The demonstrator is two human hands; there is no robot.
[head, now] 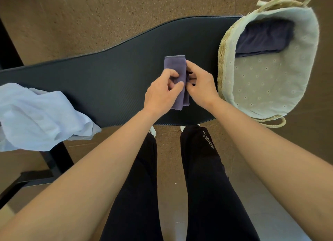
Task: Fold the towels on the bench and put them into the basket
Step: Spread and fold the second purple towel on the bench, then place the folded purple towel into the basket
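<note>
Mid-bench (108, 82), just left of the basket (223, 60): gripping the purple towel (175, 66) with both hands. Pinching its middle with the left hand (160, 94), thumb and curled fingers bunching the cloth. Clasping its right edge with the right hand (200, 84), fingertips tucked in and partly hidden. Lying lengthwise away from the body, folded into a narrow strip, resting on the dark bench top. Sitting at the right end, woven sides, pale dotted lining; holding a folded navy towel (264, 37) at its far end. Draping crumpled over the left end and near edge, well apart from the hands: pale blue towel (39, 114). Standing close to the near edge in black trousers (203, 177).
</note>
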